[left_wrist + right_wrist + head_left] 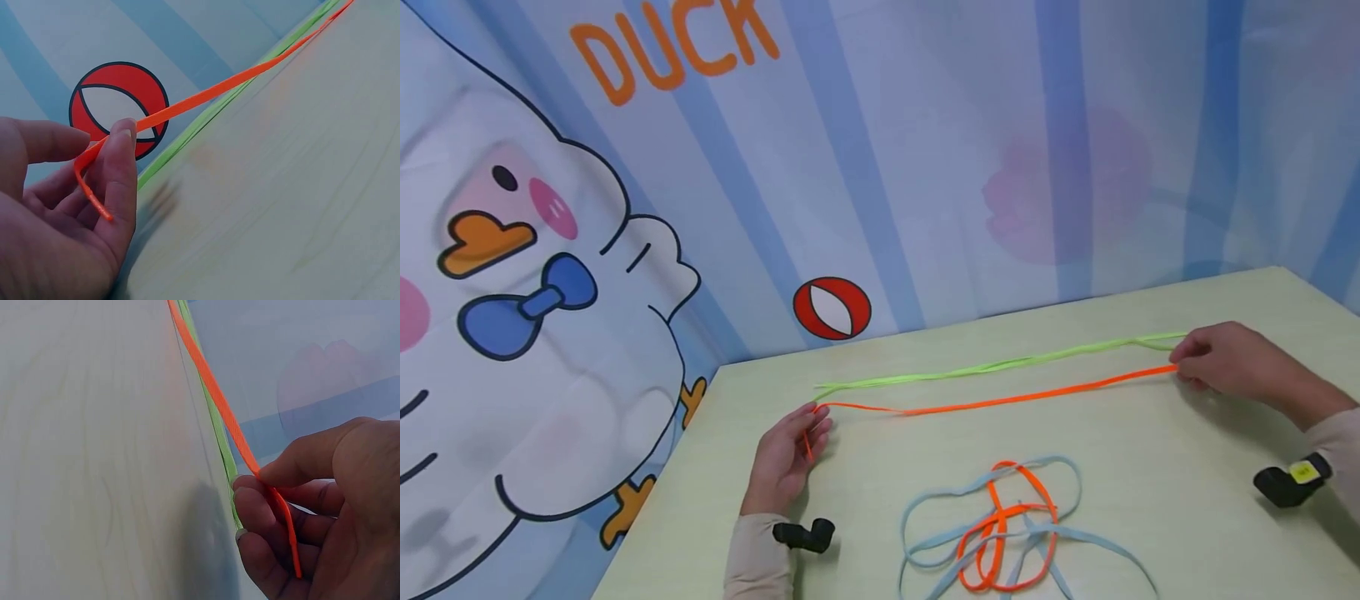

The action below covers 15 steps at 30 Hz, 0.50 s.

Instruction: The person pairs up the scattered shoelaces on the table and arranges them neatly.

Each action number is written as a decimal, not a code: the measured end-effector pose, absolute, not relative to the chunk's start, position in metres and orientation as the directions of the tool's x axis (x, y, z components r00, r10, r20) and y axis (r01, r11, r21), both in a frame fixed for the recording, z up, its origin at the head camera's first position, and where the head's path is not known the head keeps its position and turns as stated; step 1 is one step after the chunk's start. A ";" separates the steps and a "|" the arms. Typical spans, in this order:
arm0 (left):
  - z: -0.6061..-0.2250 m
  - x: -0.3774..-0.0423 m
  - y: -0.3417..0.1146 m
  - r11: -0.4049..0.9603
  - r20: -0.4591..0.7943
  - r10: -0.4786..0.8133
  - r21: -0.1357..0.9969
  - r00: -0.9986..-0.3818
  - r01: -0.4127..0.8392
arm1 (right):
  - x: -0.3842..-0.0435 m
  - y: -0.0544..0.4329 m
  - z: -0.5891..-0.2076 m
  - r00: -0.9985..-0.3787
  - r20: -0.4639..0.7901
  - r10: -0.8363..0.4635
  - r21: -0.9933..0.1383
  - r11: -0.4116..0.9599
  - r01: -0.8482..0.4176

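An orange shoelace (1000,403) stretches between both hands, a little above the tabletop. My left hand (786,458) pinches it between thumb and fingers near one end, and a short tail hangs over the fingers in the left wrist view. At the far right my right hand (1232,360) pinches the other end; the lace's tip lies against the curled fingers (259,509) in the right wrist view. Just behind runs a green shoelace (962,372), laid lengthwise on the table in several strands, its ends close to both hands.
A loose tangle of a light blue shoelace (917,521) and another orange shoelace (1051,550) lies near the front of the pale table (850,533). A printed cloth backdrop (910,167) with a duck rises behind the table's back edge. Each wrist wears a small black camera (1288,485).
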<state>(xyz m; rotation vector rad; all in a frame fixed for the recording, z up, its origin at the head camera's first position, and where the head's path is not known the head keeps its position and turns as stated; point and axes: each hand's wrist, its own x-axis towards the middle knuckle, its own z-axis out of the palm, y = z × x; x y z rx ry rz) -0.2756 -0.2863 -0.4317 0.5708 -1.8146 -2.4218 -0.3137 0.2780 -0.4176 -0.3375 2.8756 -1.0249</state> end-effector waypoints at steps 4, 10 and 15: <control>-0.431 -0.275 -0.286 -0.326 -0.246 -0.265 0.933 -0.932 -0.153 | -0.314 0.279 -0.416 -0.974 0.004 -0.227 -0.625 0.760 -0.180; -0.429 -0.273 -0.287 -0.360 -0.249 -0.259 0.921 -0.933 -0.145 | -0.315 0.281 -0.418 -0.975 0.005 -0.221 -0.609 0.773 -0.178; -0.428 -0.272 -0.290 -0.396 -0.264 -0.283 0.908 -0.922 -0.138 | -0.314 0.281 -0.417 -0.976 0.019 -0.219 -0.587 0.788 -0.188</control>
